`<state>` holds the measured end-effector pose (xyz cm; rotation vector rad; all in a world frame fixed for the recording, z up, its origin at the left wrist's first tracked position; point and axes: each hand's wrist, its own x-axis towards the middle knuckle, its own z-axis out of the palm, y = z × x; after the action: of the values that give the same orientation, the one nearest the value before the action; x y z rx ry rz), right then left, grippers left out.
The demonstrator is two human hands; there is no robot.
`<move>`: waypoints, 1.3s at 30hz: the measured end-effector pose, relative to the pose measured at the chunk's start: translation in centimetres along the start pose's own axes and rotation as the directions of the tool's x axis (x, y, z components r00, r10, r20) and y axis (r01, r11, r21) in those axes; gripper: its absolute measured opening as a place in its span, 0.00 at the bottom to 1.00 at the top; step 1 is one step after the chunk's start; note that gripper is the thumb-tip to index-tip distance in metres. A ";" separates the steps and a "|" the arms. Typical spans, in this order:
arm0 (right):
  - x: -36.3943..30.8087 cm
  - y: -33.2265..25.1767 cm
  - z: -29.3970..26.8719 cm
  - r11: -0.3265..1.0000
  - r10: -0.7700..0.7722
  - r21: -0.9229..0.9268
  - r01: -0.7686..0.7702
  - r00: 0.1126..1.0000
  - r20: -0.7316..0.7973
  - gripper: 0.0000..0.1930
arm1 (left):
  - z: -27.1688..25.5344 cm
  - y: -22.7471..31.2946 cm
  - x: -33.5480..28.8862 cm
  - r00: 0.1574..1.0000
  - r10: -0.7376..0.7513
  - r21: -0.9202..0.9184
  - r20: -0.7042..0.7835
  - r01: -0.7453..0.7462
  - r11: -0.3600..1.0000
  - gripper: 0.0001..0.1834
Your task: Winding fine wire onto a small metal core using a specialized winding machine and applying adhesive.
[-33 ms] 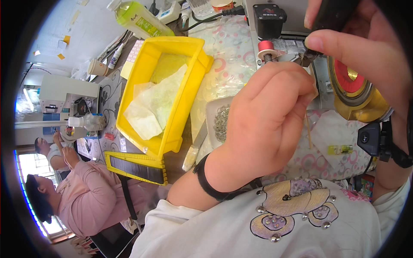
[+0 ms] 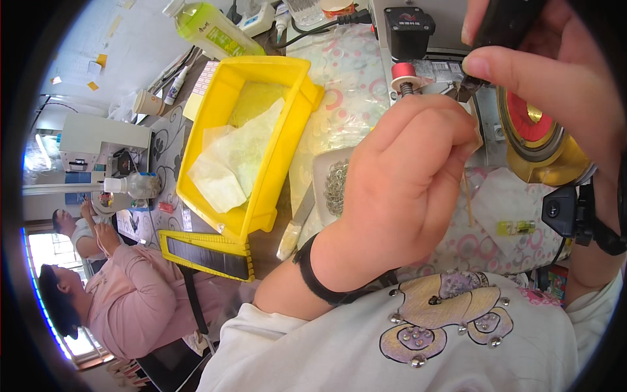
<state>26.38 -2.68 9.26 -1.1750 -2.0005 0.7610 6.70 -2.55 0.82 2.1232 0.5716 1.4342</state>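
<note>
My left hand (image 2: 408, 173) is closed at the middle right, back of the hand up. Its fingertips are hidden, so what they pinch cannot be made out. At the upper right my right hand (image 2: 555, 78) grips a thick black tool (image 2: 506, 25), thumb along its side. The tool's dark lower end comes down beside the left hand's knuckles, close to the machine. Partly behind the left hand sits a white dish (image 2: 321, 179) of small metal chain or rings (image 2: 336, 188). A red-topped spring post (image 2: 403, 73) stands just beyond that hand.
Left of my arm is a yellow bin (image 2: 186, 171) with white sheets inside. A round gold fixture (image 2: 558, 160) stands at right, near a small yellow-green item (image 2: 516, 227). A green bottle (image 2: 212, 29) lies at the back. Two people sit at the left.
</note>
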 end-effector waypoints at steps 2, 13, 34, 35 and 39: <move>-0.1 0.0 0.2 1.000 -0.003 0.003 0.003 1.000 -0.003 0.08 | 0.0 0.0 0.0 1.000 0.002 -0.004 -0.005 -0.002 1.000 0.11; -0.1 -0.2 0.0 1.000 0.001 -0.008 -0.002 1.000 -0.010 0.08 | 0.3 0.0 -0.2 0.998 -0.058 -0.081 -0.028 0.056 0.995 0.11; -0.1 -0.6 -0.1 1.000 0.004 -0.018 -0.005 1.000 -0.007 0.08 | 0.2 0.0 -0.1 0.996 -0.081 -0.093 -0.025 0.079 0.993 0.10; 0.0 -0.6 -0.2 1.000 0.006 -0.021 -0.006 1.000 -0.009 0.08 | 0.1 0.1 0.0 0.996 -0.082 -0.094 -0.025 0.080 0.992 0.10; 0.1 -0.7 -0.1 1.000 0.006 -0.016 -0.006 1.000 -0.008 0.08 | 0.1 0.1 0.0 0.996 -0.090 -0.091 -0.021 0.087 0.992 0.10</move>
<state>26.10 -2.90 9.83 -1.1922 -2.0011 0.7434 6.79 -2.63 0.81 1.9875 0.5916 1.4126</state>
